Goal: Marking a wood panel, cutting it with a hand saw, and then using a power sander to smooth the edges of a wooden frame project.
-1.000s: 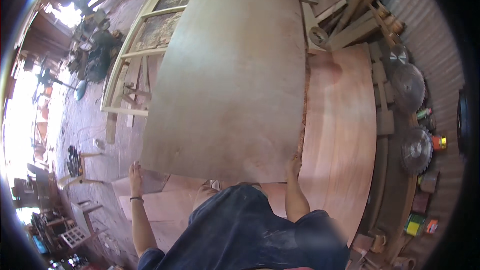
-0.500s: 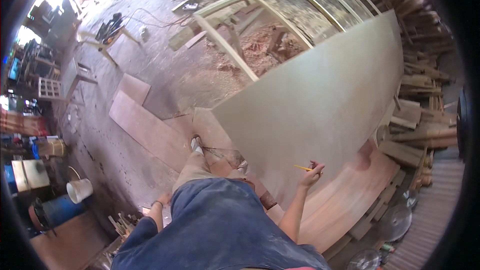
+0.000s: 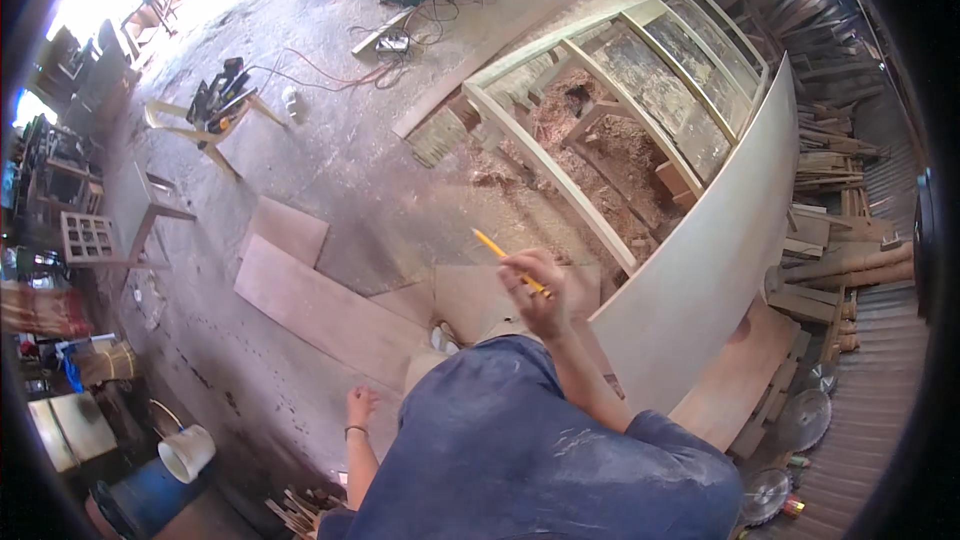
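Note:
A yellow pencil (image 3: 487, 241) is gripped in my right hand (image 3: 535, 290), which is raised in front of my body; its tip points up and to the left. Lower and to the left, my left hand (image 3: 362, 406) hangs beside me above the floor, holding nothing, with loosely bent fingers. To the right of my right hand a pale wooden sheet (image 3: 690, 270) stretches away, its near corner close to my forearm. Along the sheet's left side runs a light wooden frame (image 3: 555, 176) with several crossbars, apart from both hands.
Flat boards (image 3: 320, 285) lie on the floor ahead left. A plastic stool (image 3: 205, 140) carries power tools, with cords trailing over the floor. A white bucket (image 3: 187, 453) stands left. Stacked timber (image 3: 830, 185) and circular saw blades (image 3: 804, 420) line the right side. Wood shavings (image 3: 625, 175) lie under the frame.
My right hand, with the pencil, has come up and left, away from over the sheet. My left hand has swung forward. The view has shifted, and the sheet now appears further right.

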Motion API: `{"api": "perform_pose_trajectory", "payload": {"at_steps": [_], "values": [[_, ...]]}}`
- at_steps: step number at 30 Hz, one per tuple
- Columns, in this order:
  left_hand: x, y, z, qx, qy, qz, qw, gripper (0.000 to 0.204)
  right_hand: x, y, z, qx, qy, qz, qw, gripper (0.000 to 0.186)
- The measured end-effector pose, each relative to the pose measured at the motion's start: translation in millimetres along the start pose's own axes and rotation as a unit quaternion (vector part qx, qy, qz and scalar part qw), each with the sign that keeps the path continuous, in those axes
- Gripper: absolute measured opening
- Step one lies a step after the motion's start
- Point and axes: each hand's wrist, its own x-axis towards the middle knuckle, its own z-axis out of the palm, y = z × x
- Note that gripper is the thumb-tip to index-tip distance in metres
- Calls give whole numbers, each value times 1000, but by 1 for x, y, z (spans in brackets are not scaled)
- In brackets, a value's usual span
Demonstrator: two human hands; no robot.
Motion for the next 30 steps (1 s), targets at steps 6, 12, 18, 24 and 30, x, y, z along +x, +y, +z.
{"api": "perform_pose_trajectory", "payload": {"at_steps": [6,12,18,24,30], "values": [[99,119,-56,6,106,102,989,36,51,35,65,60,-13,192,979,15],[172,233,-12,118,19,119,986,39,154,113,97,116,76,199,970,29],[194,314,-31,198,76,133,968,44,330,154,190,142,-19,307,941,28],[216,457,-74,3,166,163,973,43,448,162,343,-27,-255,106,961,43],[245,680,-54,-212,-139,214,943,40,486,120,487,-144,-465,54,872,67]]}}
